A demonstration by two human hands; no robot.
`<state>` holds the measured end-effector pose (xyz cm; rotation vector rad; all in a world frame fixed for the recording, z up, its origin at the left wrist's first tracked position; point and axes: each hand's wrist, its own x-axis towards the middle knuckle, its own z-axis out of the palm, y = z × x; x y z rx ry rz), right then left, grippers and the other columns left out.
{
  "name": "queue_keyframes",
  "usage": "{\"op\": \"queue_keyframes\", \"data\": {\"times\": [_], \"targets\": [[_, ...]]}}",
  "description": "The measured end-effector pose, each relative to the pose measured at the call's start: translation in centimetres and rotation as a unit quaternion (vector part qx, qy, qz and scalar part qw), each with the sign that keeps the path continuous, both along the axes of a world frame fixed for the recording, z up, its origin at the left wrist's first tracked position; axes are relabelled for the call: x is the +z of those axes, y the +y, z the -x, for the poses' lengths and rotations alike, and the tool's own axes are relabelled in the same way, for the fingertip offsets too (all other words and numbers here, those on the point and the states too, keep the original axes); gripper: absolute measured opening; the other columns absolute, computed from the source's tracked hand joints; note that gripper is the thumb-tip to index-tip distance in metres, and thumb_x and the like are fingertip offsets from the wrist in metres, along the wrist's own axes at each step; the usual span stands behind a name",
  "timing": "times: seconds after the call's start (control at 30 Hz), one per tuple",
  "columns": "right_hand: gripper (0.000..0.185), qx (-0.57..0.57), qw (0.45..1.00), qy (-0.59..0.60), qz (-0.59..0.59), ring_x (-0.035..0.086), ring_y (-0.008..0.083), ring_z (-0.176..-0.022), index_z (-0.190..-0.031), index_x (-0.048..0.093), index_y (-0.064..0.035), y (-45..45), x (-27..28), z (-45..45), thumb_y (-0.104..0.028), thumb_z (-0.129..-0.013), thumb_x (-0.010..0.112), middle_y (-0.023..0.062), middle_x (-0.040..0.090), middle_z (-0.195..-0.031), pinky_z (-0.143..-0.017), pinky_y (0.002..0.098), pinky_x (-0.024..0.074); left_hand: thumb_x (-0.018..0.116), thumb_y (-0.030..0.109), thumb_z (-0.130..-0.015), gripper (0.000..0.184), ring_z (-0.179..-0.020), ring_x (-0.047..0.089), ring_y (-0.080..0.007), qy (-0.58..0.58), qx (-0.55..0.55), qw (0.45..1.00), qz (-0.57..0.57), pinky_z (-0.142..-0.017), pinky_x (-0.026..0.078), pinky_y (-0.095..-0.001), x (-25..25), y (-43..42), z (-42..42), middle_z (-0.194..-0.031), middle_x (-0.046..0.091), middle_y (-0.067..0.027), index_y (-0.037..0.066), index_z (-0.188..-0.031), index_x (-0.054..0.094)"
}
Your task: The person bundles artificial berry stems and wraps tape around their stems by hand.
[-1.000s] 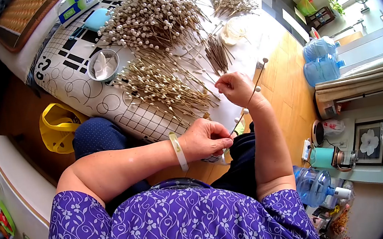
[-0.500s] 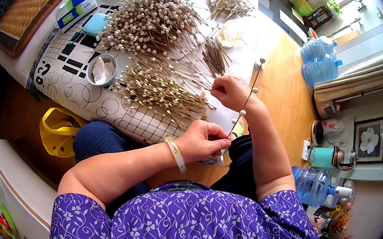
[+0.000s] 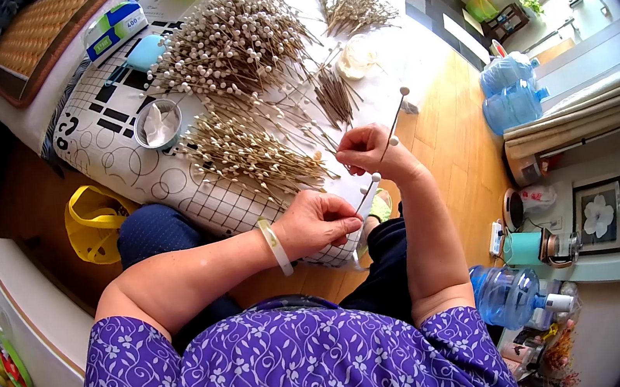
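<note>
My left hand (image 3: 314, 223), with a pale bangle at the wrist, pinches the lower end of a thin beaded stem (image 3: 395, 140) with round white and brown tips. The stem slants up to the right, past my right hand (image 3: 368, 150), whose fingers are curled together beside it; what they hold is too small to make out. Beyond my hands lie a bundle of stems with pale buds (image 3: 249, 150), a large heap of white-berried stems (image 3: 235, 39), short brown sticks (image 3: 334, 96) and a roll of cream tape-like material (image 3: 357, 57).
On the patterned tablecloth (image 3: 136, 165) stand a metal bowl with white tissue (image 3: 158, 125), a light blue object (image 3: 145, 53) and a tissue pack (image 3: 115, 30). A smaller stem bundle (image 3: 352, 6) lies farther back. A yellow bag (image 3: 95, 226) is at the lower left.
The view has shifted slightly. My right hand has turned, showing its curled fingers, and the beaded stem stands steeper. My left hand keeps its pinch on the stem.
</note>
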<state>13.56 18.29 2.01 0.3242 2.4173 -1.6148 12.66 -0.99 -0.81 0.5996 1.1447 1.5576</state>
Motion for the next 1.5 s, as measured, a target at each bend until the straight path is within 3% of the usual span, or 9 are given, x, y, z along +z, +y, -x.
{"op": "queue_keyframes", "data": {"times": [0.3,0.37,0.5,0.67,0.77,0.9,1.13,1.3,1.5], "targets": [[0.009,-0.013,1.000,0.002,0.016,0.051,0.0056,-0.052,-0.078,0.059,-0.0007,-0.3,-0.2,0.2,-0.009,-0.078,0.061,0.0001,0.055,-0.059,-0.047,0.0201,0.0419,0.062,0.007,-0.080,0.010,-0.057,0.056,-0.0066,0.009,0.008,1.000,-0.015,-0.051,0.045,-0.0193,0.0,-0.2,0.0,-0.069,0.061,-0.0030,-0.001,-0.085,0.063],[0.010,-0.030,0.992,0.054,0.110,0.052,0.0067,-0.053,-0.080,0.058,-0.0014,-0.5,0.5,0.1,-0.010,-0.079,0.062,0.0008,0.055,-0.062,-0.047,0.0198,0.0423,0.061,0.007,-0.080,0.010,-0.057,0.056,-0.0073,0.015,0.014,1.000,-0.022,-0.051,0.046,-0.0199,0.3,0.0,0.3,-0.069,0.061,-0.0034,-0.002,-0.085,0.063],[0.006,-0.098,0.953,0.090,0.273,0.051,0.0067,-0.052,-0.082,0.058,-0.0027,-0.5,0.6,-0.3,-0.008,-0.080,0.061,0.0056,0.060,-0.069,-0.046,0.0177,0.0398,0.060,0.011,-0.082,0.012,-0.053,0.055,-0.0067,-0.038,0.142,0.988,-0.052,-0.051,0.047,-0.0200,0.4,0.3,2.4,-0.070,0.061,-0.0027,-0.001,-0.086,0.062],[0.005,-0.085,0.923,0.130,0.353,0.048,0.0061,-0.057,-0.081,0.057,-0.0041,-1.4,-0.7,-0.2,-0.006,-0.079,0.061,0.0055,0.059,-0.072,-0.051,0.0165,0.0376,0.059,0.013,-0.083,0.014,-0.057,0.057,-0.0080,-0.031,0.181,0.983,-0.016,-0.055,0.048,-0.0204,0.7,0.7,4.8,-0.077,0.063,-0.0044,0.000,-0.088,0.062],[0.007,-0.084,0.931,0.161,0.317,0.054,0.0084,-0.064,-0.080,0.057,-0.0038,-1.8,-1.1,0.0,-0.006,-0.077,0.064,0.0032,0.059,-0.073,-0.059,0.0199,0.0430,0.057,0.014,-0.084,0.015,-0.058,0.056,-0.0075,-0.024,0.182,0.983,-0.018,-0.055,0.048,-0.0201,1.2,0.8,5.1,-0.076,0.063,-0.0043,0.000,-0.087,0.062],[0.006,-0.071,0.908,0.180,0.371,0.054,0.0093,-0.069,-0.078,0.056,-0.0027,-2.9,-1.4,0.1,-0.004,-0.077,0.063,0.0010,0.057,-0.074,-0.066,0.0226,0.0440,0.056,0.015,-0.085,0.015,-0.058,0.057,-0.0073,-0.025,0.185,0.982,-0.020,-0.054,0.048,-0.0199,1.1,0.8,5.5,-0.076,0.062,-0.0043,0.000,-0.086,0.062],[0.006,-0.066,0.924,0.198,0.319,0.053,0.0072,-0.068,-0.080,0.058,-0.0031,-2.9,-1.2,0.2,-0.008,-0.079,0.063,0.0003,0.057,-0.075,-0.063,0.0209,0.0429,0.060,0.013,-0.082,0.013,-0.057,0.056,-0.0075,-0.014,0.173,0.984,-0.031,-0.053,0.047,-0.0193,0.7,0.8,5.5,-0.073,0.061,-0.0033,0.000,-0.085,0.062],[0.011,-0.104,0.924,0.181,0.321,0.050,0.0060,-0.062,-0.087,0.062,-0.0006,-2.2,-1.1,0.2,-0.008,-0.078,0.064,0.0052,0.063,-0.083,-0.055,0.0189,0.0415,0.058,0.012,-0.083,0.012,-0.055,0.054,-0.0066,0.035,0.139,0.990,-0.014,-0.052,0.046,-0.0188,0.9,1.0,5.8,-0.072,0.059,-0.0017,0.000,-0.083,0.062],[0.011,-0.101,0.934,0.145,0.310,0.049,0.0060,-0.057,-0.080,0.060,-0.0012,-2.1,-0.9,0.0,-0.012,-0.079,0.064,0.0015,0.058,-0.070,-0.052,0.0187,0.0408,0.059,0.013,-0.083,0.014,-0.055,0.055,-0.0074,0.042,0.152,0.987,-0.006,-0.052,0.046,-0.0197,0.3,1.2,5.7,-0.072,0.060,-0.0026,-0.001,-0.085,0.062]]}}
